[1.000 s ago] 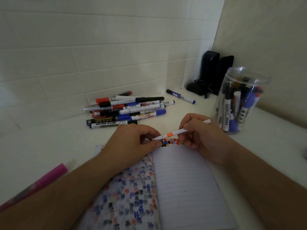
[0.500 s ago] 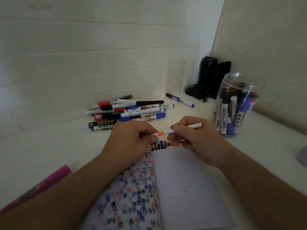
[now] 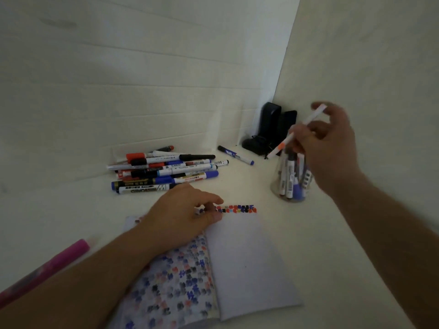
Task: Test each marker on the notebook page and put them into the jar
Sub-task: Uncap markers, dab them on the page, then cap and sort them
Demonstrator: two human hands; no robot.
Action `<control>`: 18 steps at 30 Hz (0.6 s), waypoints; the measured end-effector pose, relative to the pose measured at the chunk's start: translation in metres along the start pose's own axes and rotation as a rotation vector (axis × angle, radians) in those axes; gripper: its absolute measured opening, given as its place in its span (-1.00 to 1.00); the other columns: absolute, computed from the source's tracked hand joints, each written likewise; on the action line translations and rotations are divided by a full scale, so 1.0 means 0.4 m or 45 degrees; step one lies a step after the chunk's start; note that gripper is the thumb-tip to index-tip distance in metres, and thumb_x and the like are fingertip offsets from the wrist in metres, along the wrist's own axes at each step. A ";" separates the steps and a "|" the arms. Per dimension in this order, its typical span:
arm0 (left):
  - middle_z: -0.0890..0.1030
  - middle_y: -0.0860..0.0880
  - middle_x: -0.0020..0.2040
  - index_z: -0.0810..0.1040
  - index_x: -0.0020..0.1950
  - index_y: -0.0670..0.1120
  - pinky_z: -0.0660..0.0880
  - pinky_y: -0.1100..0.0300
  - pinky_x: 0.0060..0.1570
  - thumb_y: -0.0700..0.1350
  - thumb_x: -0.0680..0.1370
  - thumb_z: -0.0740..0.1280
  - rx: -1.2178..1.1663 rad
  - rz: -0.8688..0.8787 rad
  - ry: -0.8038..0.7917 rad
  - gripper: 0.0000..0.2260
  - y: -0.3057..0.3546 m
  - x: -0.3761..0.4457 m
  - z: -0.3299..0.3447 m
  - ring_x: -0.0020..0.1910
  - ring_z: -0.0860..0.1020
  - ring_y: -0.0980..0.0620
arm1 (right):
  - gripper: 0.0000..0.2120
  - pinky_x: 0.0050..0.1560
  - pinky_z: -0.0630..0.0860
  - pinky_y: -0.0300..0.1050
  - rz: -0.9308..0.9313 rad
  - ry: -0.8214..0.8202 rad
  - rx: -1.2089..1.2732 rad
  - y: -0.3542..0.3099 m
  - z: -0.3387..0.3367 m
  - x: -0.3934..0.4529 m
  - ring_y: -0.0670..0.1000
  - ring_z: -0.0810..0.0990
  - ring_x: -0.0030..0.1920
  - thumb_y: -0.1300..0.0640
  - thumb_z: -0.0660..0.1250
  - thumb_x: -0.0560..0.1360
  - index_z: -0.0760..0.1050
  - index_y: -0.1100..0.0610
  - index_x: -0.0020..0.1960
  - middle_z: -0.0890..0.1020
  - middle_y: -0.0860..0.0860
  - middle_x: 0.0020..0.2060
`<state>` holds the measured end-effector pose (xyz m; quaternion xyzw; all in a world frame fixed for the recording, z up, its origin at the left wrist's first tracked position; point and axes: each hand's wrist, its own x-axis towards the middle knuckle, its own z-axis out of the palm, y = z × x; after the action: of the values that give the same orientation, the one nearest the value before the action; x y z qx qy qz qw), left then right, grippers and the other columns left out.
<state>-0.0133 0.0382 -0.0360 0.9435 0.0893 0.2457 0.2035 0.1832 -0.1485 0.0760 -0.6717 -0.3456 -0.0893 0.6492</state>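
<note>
change: right hand (image 3: 332,148) has lifted orange marker (image 3: 293,134) off notebook (image 3: 247,257) to jar (image 3: 291,184), 2 o'clock
left hand (image 3: 183,214): relaxed, resting on notebook
meaning: tested, drop next

Notebook (image 3: 247,262) front-centre; marker pile (image 3: 166,172) behind-left; jar (image 3: 291,184) right w/ markers in; speakers (image 3: 273,129) back corner.

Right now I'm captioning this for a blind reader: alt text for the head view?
A right hand holds a white marker over a clear jar of markers. The left hand rests on an open notebook; a marker pile lies behind.
</note>
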 end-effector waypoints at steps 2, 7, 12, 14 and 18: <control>0.64 0.32 -0.04 0.61 0.27 0.23 0.45 0.26 0.10 0.20 0.57 0.36 -0.002 0.040 -0.045 -0.71 0.001 -0.001 0.003 -0.02 0.50 0.32 | -0.53 -0.10 0.67 -0.16 -0.150 0.146 -0.125 -0.026 -0.056 0.054 0.02 0.75 -0.19 0.22 0.41 0.60 0.30 -0.04 0.40 0.72 0.11 -0.12; 0.50 0.43 -0.11 0.62 0.26 0.24 0.38 0.38 0.02 0.17 0.57 0.39 -0.036 0.062 -0.058 -0.73 0.002 -0.007 0.008 0.00 0.46 0.36 | -0.54 -0.13 0.66 -0.10 -0.259 0.106 -0.608 -0.009 -0.121 0.136 -0.05 0.73 -0.18 0.13 0.40 0.62 0.27 -0.06 0.41 0.71 0.01 -0.06; 0.64 0.30 -0.04 0.65 0.22 0.22 0.34 0.55 -0.07 0.13 0.56 0.41 -0.068 0.093 -0.042 -0.76 -0.004 -0.008 0.006 0.04 0.49 0.38 | -0.55 -0.32 0.54 -0.29 -0.172 -0.109 -0.789 0.029 -0.106 0.136 -0.09 0.68 -0.20 0.11 0.39 0.63 0.29 -0.02 0.44 0.66 -0.01 -0.05; 0.65 0.29 -0.03 0.66 0.21 0.22 0.34 0.55 -0.08 0.15 0.56 0.41 -0.071 0.093 -0.037 -0.76 -0.009 -0.008 0.008 0.05 0.49 0.38 | -0.56 -0.29 0.52 -0.29 -0.239 -0.081 -0.833 0.028 -0.105 0.141 -0.13 0.66 -0.21 0.12 0.39 0.63 0.31 0.01 0.43 0.65 -0.05 -0.09; 0.64 0.32 0.00 0.65 0.20 0.27 0.42 0.36 -0.02 0.21 0.55 0.38 -0.078 0.065 -0.027 -0.76 -0.015 -0.010 0.010 0.05 0.49 0.32 | -0.69 -0.25 0.66 0.00 -0.275 -0.182 -0.999 0.051 -0.113 0.147 -0.01 0.67 -0.32 0.08 0.36 0.63 0.32 -0.05 0.30 0.69 -0.05 -0.23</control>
<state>-0.0150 0.0413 -0.0436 0.9414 0.0555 0.2434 0.2270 0.2537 -0.1684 0.0994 -0.8326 -0.3981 -0.2350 0.3050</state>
